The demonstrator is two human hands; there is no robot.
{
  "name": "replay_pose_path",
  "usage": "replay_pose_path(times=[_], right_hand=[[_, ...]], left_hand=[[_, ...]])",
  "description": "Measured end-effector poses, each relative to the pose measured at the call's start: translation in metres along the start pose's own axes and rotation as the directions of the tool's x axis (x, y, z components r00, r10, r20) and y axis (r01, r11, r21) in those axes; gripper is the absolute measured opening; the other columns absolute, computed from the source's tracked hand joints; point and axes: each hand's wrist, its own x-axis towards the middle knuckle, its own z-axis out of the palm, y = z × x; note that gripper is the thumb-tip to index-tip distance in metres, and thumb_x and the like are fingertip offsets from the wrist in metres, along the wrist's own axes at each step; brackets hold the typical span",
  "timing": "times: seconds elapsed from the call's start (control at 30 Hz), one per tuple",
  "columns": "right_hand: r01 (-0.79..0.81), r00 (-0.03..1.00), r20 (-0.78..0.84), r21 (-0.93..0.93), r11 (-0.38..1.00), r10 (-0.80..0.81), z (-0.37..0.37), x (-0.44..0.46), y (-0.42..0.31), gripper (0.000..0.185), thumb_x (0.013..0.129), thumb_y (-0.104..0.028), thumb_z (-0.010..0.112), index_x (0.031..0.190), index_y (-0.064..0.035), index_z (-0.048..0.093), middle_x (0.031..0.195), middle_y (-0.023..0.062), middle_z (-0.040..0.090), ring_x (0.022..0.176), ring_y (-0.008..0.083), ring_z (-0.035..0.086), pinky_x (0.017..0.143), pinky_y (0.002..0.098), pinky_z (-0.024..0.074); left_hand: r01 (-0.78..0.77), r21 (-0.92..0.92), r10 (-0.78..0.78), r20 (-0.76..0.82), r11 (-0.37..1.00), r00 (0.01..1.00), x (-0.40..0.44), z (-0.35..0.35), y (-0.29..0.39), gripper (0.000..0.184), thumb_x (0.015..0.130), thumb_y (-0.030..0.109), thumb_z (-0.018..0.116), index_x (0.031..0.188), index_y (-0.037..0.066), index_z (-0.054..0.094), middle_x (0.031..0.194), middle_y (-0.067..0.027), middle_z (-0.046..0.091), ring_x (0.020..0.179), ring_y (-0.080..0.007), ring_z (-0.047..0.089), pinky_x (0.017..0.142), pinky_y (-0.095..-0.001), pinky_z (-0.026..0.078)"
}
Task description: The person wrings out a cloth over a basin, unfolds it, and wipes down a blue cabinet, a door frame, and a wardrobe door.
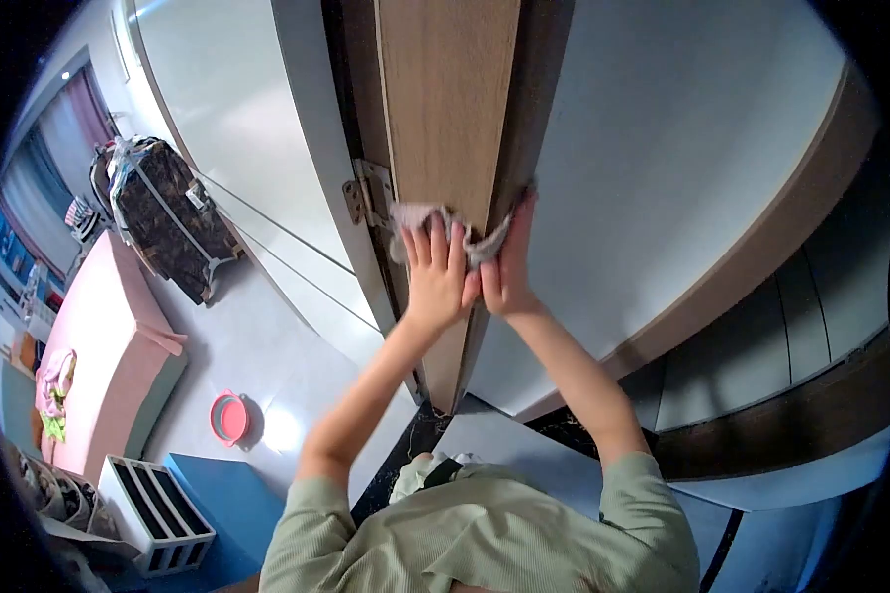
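Observation:
A greyish, crumpled cloth (487, 243) lies against the wooden door frame (452, 109), bunched across its face and right edge. My left hand (435, 272) presses flat on the cloth, fingers pointing up and spread a little, just right of a metal hinge (368, 194). On the other side my right hand (510, 265) holds the cloth against the right edge of the frame, its fingers stretched upward along the corner. The two hands are close together near the thumbs. Part of the cloth is hidden beneath the fingers.
White door panels stand on the left (237, 89) and right (682, 148) of the frame. Further left are a bed with a pink cover (109, 336), a covered dark bag (173, 212), a pink basin (229, 418) on the floor and a white rack (158, 514).

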Motion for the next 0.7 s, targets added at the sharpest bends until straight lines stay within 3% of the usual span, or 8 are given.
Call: replay_pose_path(times=[0.1,0.17,0.3,0.5,0.57,0.7], right_hand=[[0.07,0.994,-0.081,-0.001,0.998,-0.07,-0.013,0.07,-0.015,0.06,0.088,-0.021,0.034,0.136,0.0078,0.012,0.142,0.0281,0.008,0.132,0.0449,0.006,0.107,0.0504,0.0059],[0.113,0.987,-0.117,0.003,0.994,-0.112,-0.022,0.109,-0.023,0.058,0.089,-0.02,0.034,0.136,0.007,0.014,0.143,0.0254,0.009,0.133,0.0417,0.007,0.108,0.0475,0.0073],[0.167,0.973,-0.159,-0.007,0.986,-0.166,-0.026,0.14,-0.024,0.058,0.088,-0.018,0.034,0.136,0.0073,0.014,0.144,0.0244,0.009,0.133,0.0402,0.008,0.108,0.0461,0.0074],[0.023,0.988,-0.155,-0.006,1.0,-0.023,-0.013,0.092,-0.024,0.059,0.087,-0.016,0.034,0.136,0.008,0.013,0.144,0.0245,0.008,0.134,0.0395,0.007,0.108,0.0452,0.0064],[-0.057,0.987,-0.153,0.005,0.998,0.057,-0.003,0.053,-0.02,0.061,0.087,-0.016,0.034,0.137,0.0083,0.01,0.144,0.0254,0.008,0.134,0.0397,0.007,0.108,0.0448,0.0065],[-0.255,0.954,-0.159,0.008,0.967,0.253,0.024,-0.038,-0.02,0.062,0.088,-0.019,0.033,0.136,0.0096,0.007,0.143,0.028,0.006,0.133,0.0407,0.007,0.108,0.0447,0.0072]], left_hand=[[-0.123,0.07,0.129,-0.087,0.99,0.988,0.074,-0.029,0.004,0.064,0.085,0.037,0.038,0.134,-0.002,0.027,0.136,-0.0285,0.024,0.123,-0.0511,0.021,0.101,-0.0618,0.01],[-0.184,0.039,0.187,-0.092,0.982,0.978,0.122,-0.056,0.015,0.063,0.084,0.024,0.038,0.136,-0.006,0.019,0.14,-0.0309,0.014,0.13,-0.0477,0.006,0.105,-0.0563,0.003],[-0.151,0.05,0.159,-0.229,0.987,0.961,0.146,-0.054,0.02,0.059,0.086,0.025,0.033,0.136,-0.004,0.021,0.142,-0.0262,0.015,0.131,-0.0458,0.008,0.105,-0.0547,0.003],[-0.065,0.017,0.067,-0.137,0.998,0.988,0.091,-0.033,0.013,0.06,0.087,0.031,0.029,0.134,-0.006,0.022,0.139,-0.0301,0.016,0.129,-0.0493,0.008,0.103,-0.0602,0.0],[-0.068,-0.013,0.065,-0.163,0.998,0.984,0.054,-0.013,0.004,0.061,0.082,0.035,0.039,0.13,-0.003,0.034,0.134,-0.0292,0.028,0.12,-0.0533,0.021,0.099,-0.0663,0.006],[0.028,-0.044,-0.026,0.057,0.999,0.998,-0.039,0.016,-0.009,0.061,0.081,0.036,0.043,0.126,-0.004,0.036,0.127,-0.0328,0.031,0.115,-0.0552,0.026,0.096,-0.0678,0.011]])
